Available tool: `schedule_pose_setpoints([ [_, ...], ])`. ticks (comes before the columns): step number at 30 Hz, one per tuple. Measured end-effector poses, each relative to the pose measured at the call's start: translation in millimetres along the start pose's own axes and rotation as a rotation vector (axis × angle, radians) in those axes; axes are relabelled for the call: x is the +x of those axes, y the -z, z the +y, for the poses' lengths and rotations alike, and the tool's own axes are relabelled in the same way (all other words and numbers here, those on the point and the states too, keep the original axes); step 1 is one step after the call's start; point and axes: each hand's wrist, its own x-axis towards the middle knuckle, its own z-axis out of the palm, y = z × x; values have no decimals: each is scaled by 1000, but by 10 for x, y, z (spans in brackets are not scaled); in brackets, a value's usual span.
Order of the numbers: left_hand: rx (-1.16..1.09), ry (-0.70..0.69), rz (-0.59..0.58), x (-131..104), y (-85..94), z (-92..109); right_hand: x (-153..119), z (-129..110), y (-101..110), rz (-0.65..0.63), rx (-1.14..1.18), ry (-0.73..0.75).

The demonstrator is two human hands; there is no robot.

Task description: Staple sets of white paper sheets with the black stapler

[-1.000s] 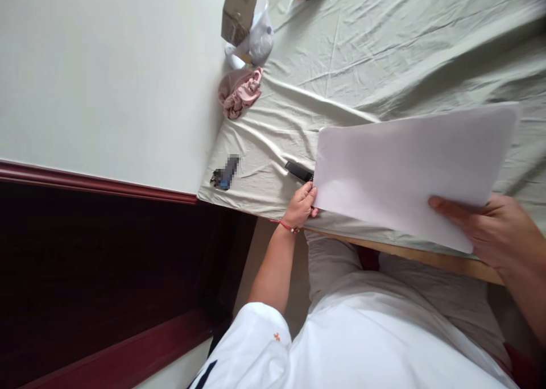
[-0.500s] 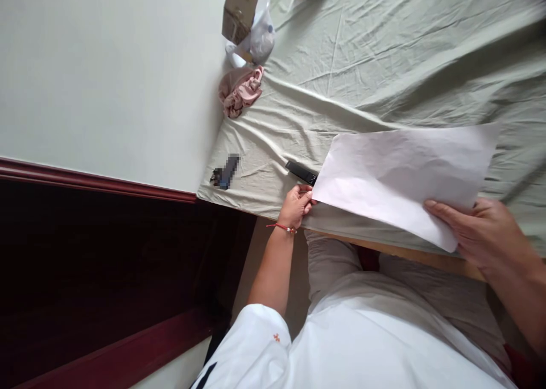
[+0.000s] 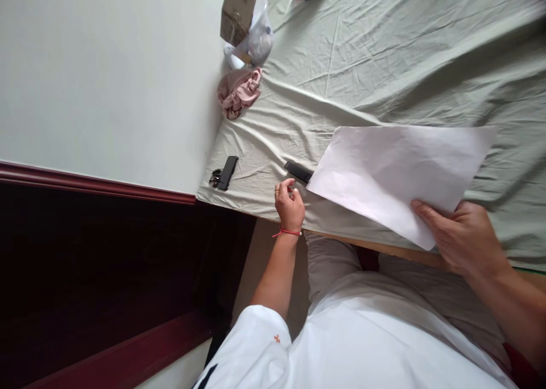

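Note:
A white sheet of paper is held up over the front of the cloth-covered bed. My right hand grips its near right edge, thumb on top and the other fingers hidden beneath. Left of the sheet, my left hand is off the paper, holding nothing, its fingers loosely curled with the thumb apart. Just beyond that hand lies a slim black oblong object; its right end is covered by the paper's left corner.
Near the left edge lie a black oblong thing and a bunch of keys. Farther back against the wall are a crumpled pink cloth, a cardboard box and a translucent plastic bag. Pale green cloth covers the surface in wrinkles.
My left hand has let go of the paper's left corner and drawn slightly left. My right hand has shifted a little left with the sheet.

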Motion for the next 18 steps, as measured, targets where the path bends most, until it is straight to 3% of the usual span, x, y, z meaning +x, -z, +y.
schedule_pose_setpoints([
  [3, 85, -221, -32, -6, 37, 42, -28, -51, -37, -3, -32, 17],
  [6, 89, -349, -113, 5, 21, 40, -39, -67, -74, 12, -87, 42],
  [12, 82, -305, -220, 18, -18, -18, -21, -39, -92, 10, -154, 86],
  [18, 59, -316, -219, 43, 1, -61, -13, -49, -101, 25, -179, 81],
])
